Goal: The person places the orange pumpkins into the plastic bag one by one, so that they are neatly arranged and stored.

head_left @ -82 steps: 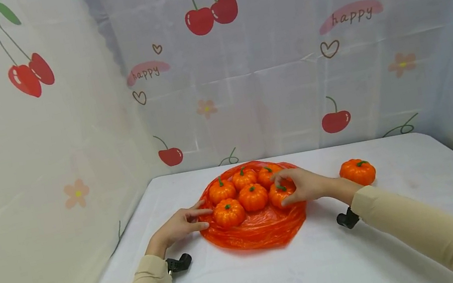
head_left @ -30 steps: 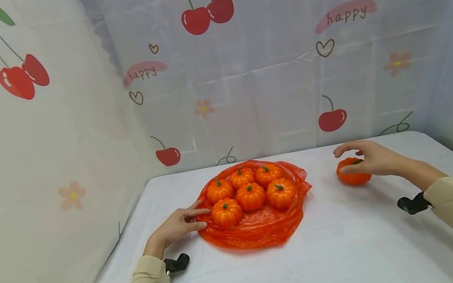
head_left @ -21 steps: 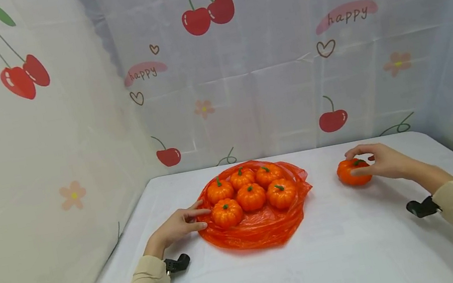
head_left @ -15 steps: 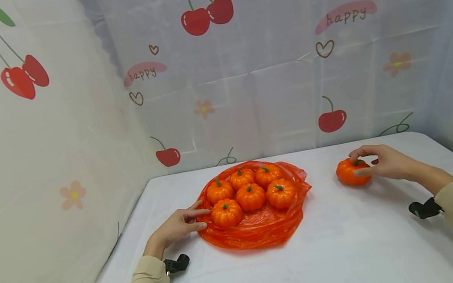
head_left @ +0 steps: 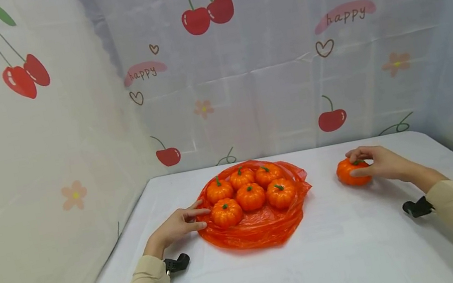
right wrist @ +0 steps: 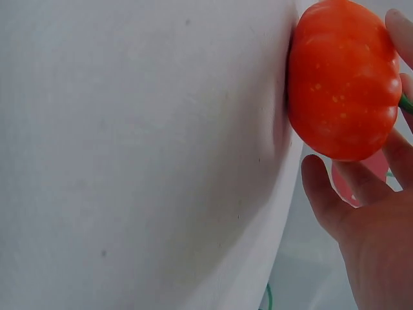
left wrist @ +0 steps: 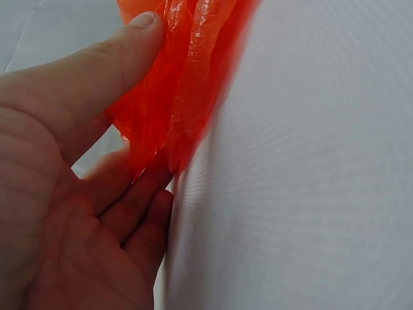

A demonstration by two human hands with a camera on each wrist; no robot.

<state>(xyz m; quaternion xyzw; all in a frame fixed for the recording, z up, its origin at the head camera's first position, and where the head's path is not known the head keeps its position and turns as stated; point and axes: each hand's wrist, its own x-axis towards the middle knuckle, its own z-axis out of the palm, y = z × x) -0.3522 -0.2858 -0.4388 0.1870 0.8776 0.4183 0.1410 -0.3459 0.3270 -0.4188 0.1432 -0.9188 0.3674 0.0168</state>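
A lone small orange pumpkin (head_left: 347,173) with a green stem sits on the table at the right. My right hand (head_left: 385,165) grips it, thumb on the near side and fingers bent over the top. In the right wrist view the pumpkin (right wrist: 342,84) rests against the white surface, some fingers loose beside it. Several similar pumpkins (head_left: 251,197) lie close together on the spread red plastic bag (head_left: 261,235). My left hand (head_left: 177,225) touches the bag's left edge with relaxed fingers. In the left wrist view, thumb and fingers lie along the crumpled red plastic (left wrist: 187,84).
A white cloth covers the table (head_left: 287,277), whose far edge meets a hanging curtain (head_left: 271,88) printed with cherries and hearts. Another curtain stands close along the left side. A black wrist camera (head_left: 417,207) hangs under the right wrist, another (head_left: 177,263) under the left.
My right hand has left the pumpkin at the bag's right side, moved right and taken hold of the lone pumpkin. The bag's right rim now sticks out. My left hand stays at the bag.
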